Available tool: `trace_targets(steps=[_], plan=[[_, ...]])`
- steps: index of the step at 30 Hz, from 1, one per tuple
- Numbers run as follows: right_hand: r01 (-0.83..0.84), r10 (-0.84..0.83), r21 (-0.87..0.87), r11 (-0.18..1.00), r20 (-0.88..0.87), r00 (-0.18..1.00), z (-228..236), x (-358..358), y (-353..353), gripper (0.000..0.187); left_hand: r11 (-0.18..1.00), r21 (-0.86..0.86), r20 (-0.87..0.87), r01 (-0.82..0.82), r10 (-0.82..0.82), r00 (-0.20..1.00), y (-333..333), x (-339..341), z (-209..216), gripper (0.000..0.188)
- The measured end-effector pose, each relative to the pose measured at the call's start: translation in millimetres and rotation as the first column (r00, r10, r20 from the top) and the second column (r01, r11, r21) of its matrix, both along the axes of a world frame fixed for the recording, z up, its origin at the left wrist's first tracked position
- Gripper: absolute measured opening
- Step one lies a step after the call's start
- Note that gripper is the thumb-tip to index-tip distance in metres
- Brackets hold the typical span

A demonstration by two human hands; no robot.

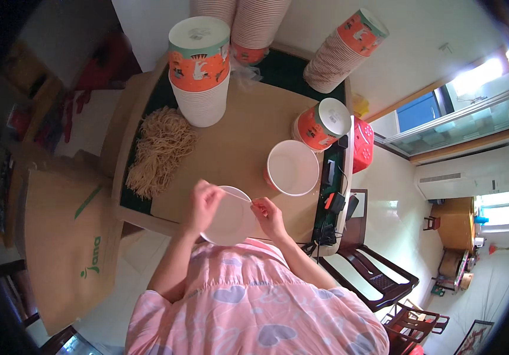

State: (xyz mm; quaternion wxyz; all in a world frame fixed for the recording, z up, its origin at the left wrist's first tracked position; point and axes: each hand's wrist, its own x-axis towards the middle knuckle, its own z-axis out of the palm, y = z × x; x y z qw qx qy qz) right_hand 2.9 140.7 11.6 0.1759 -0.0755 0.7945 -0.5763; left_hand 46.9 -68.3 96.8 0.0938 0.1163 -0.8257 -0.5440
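Note:
Both my hands are over a white paper bucket (231, 223) at the table's near edge, its mouth facing up. Between them runs a thin pale string (237, 195), stretched across the bucket's far rim. My left hand (205, 204) pinches one end with its fingers closed. On the other side, my right hand (269, 215) pinches the string between thumb and fingertips. A second open bucket (293, 168), white inside with an orange outer wall, stands to the right beyond my hands. A heap of beige strings (161, 151) lies at the left of the table.
A tall stack of orange-and-white buckets (200, 71) stands upside down at the back left. Another stack (346, 50) leans at the back right, and a shorter one (322, 124) is nearer. Cables and a black adapter (337, 203) line the right edge. A cardboard box (62, 248) stands left.

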Motion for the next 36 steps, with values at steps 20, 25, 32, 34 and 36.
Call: trace_targets(steps=[20, 25, 32, 34, 36], plan=[[0.044, 0.010, -0.128, 0.991, 0.399, 0.917, -50, -11, 8, 0.020, 0.761, 0.612, 0.456, -0.216, -0.116, 0.882, -41, 8, -173, 0.021], [-0.194, 0.141, 0.136, 0.972, 0.322, 0.936, -84, 9, 18, 0.025, 0.716, 0.635, 0.468, -0.290, -0.057, 0.882, -38, 11, -175, 0.020], [0.336, 0.043, -0.301, 0.893, 0.799, 0.600, -108, 22, 9, 0.045, 0.831, 0.528, 0.438, -0.174, -0.091, 0.894, -39, 8, -174, 0.018], [0.004, 0.134, -0.222, 0.975, 0.605, 0.785, -100, 22, 13, 0.048, 0.869, 0.470, 0.422, -0.158, -0.063, 0.904, -38, 6, -170, 0.017], [0.156, 0.141, -0.298, 0.942, 0.771, 0.620, -56, 19, 6, 0.045, 0.833, 0.536, 0.292, -0.135, -0.032, 0.956, -40, 3, -147, 0.016]])
